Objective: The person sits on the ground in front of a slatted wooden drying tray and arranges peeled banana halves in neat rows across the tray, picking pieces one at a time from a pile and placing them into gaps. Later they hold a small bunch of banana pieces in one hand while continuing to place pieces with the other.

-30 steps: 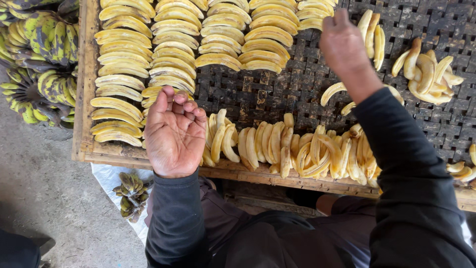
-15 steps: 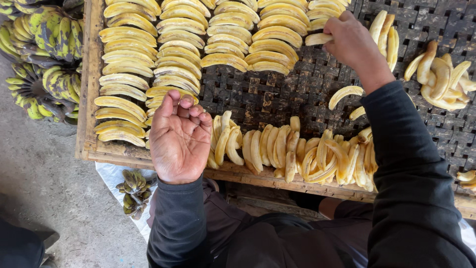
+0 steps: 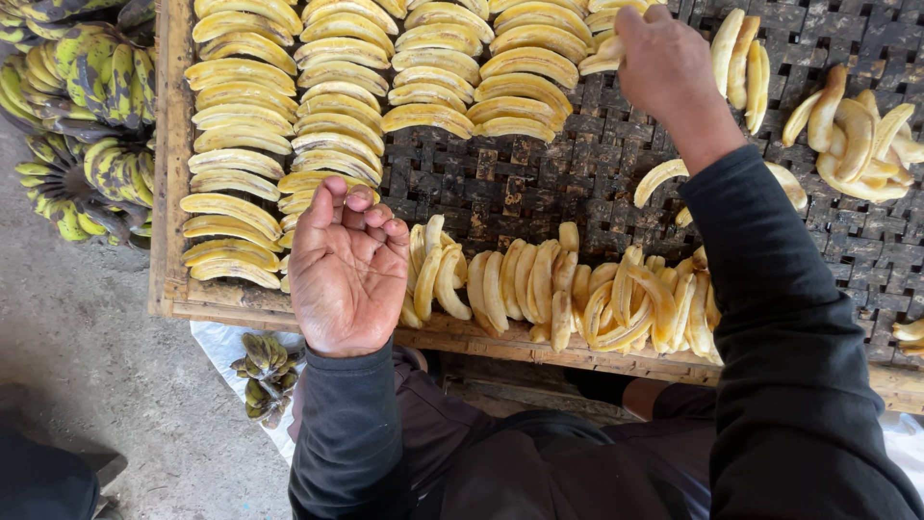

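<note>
My left hand (image 3: pixel 346 272) rests palm up at the near edge of a woven drying rack (image 3: pixel 539 183), fingers loosely curled and holding nothing. Beside it lies a loose pile of peeled bananas (image 3: pixel 568 289). My right hand (image 3: pixel 664 63) reaches to the far middle of the rack and grips a peeled banana slice (image 3: pixel 606 56) at the end of the neat rows of yellow banana slices (image 3: pixel 337 106). Both arms wear dark sleeves.
Another loose heap of peeled bananas (image 3: pixel 857 135) lies at the right of the rack. Bunches of unpeeled green-yellow bananas (image 3: pixel 87 116) are stacked on the ground at the left. A small dark banana bunch (image 3: pixel 265 371) lies on a white sheet below the rack's wooden frame (image 3: pixel 168 193).
My right hand has carried a banana slice from the middle right of the rack leftward to the rows at the far side. My left hand has stayed in place.
</note>
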Action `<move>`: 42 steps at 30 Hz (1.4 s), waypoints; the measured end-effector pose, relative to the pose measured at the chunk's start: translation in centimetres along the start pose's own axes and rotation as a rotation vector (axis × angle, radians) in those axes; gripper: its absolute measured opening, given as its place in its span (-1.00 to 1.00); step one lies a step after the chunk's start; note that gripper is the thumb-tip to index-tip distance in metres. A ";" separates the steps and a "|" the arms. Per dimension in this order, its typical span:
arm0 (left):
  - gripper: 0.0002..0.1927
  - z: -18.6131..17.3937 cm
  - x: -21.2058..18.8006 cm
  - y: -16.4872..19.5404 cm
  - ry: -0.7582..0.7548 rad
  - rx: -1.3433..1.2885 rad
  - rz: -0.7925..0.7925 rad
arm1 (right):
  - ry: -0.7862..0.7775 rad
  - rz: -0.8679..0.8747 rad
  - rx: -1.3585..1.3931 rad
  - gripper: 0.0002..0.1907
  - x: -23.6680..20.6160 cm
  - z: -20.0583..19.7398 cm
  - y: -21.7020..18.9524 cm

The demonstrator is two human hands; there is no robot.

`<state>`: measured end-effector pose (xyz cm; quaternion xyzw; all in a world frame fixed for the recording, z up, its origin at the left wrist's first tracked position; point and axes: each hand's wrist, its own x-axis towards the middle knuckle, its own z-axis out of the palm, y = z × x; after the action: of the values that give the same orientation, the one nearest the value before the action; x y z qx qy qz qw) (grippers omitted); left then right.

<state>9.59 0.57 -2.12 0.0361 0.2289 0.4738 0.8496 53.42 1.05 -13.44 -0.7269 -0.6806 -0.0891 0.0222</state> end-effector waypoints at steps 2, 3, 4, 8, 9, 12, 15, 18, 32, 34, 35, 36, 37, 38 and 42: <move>-0.86 0.0 0.1 0.0 -0.003 0.002 0.000 | 0.001 0.027 0.023 -0.73 -0.2 -1.0 0.5; -0.86 -0.1 0.1 0.0 -0.003 0.005 0.002 | 0.023 0.057 0.159 -0.79 -0.5 -1.7 0.9; -0.86 -0.1 0.0 0.0 -0.001 0.008 0.005 | 0.045 0.087 0.296 -0.84 -1.1 -2.5 1.4; -0.86 -0.4 0.0 0.1 0.002 -0.001 0.004 | 0.046 0.078 0.791 -0.83 -2.8 -3.2 1.7; -0.86 -0.4 0.0 0.2 -0.006 -0.004 -0.004 | 0.084 0.014 0.698 -0.82 -3.1 -2.7 1.5; -0.86 -0.4 0.2 0.1 -0.017 -0.001 -0.011 | 0.147 -0.057 0.529 -0.80 -3.5 -0.1 0.6; -0.86 -0.4 0.5 0.0 -0.007 0.016 -0.003 | 0.134 0.087 0.580 -0.80 -4.4 2.2 0.2; -0.86 -0.5 0.7 -0.1 -0.029 0.021 -0.004 | 0.171 0.159 0.548 -0.78 -4.7 3.3 0.2; -0.86 -0.9 0.4 0.0 -0.058 0.003 -0.017 | -0.470 -0.390 0.706 -0.68 -7.5 -9.6 -13.0; -0.85 -1.0 0.4 0.0 -0.086 -0.005 -0.015 | -0.570 -0.522 0.653 -0.59 -9.1 -10.9 -17.7; -0.85 -1.0 0.5 0.1 -0.083 -0.010 -0.010 | -0.544 -0.640 0.597 -0.57 -9.5 -11.3 -19.3; -0.84 -1.1 0.6 0.2 -0.081 -0.014 -0.003 | -0.554 -0.653 0.587 -0.49 -9.8 -11.6 -20.2; -0.84 -1.1 0.6 0.4 -0.076 -0.016 0.004 | -0.565 -0.668 0.582 -0.42 -10.2 -11.6 -21.0; -0.84 -1.2 0.6 0.6 -0.084 -0.021 0.004 | -0.575 -0.682 0.580 -0.35 -10.4 -11.5 -21.7; -0.84 -1.8 0.3 1.9 -0.114 -0.031 0.019 | -0.420 -0.758 0.373 -0.58 -10.9 -10.7 -22.5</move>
<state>7.47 1.59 -3.31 0.0520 0.1722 0.4826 0.8572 29.43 -9.69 -6.68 -0.4129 -0.8922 0.1819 -0.0202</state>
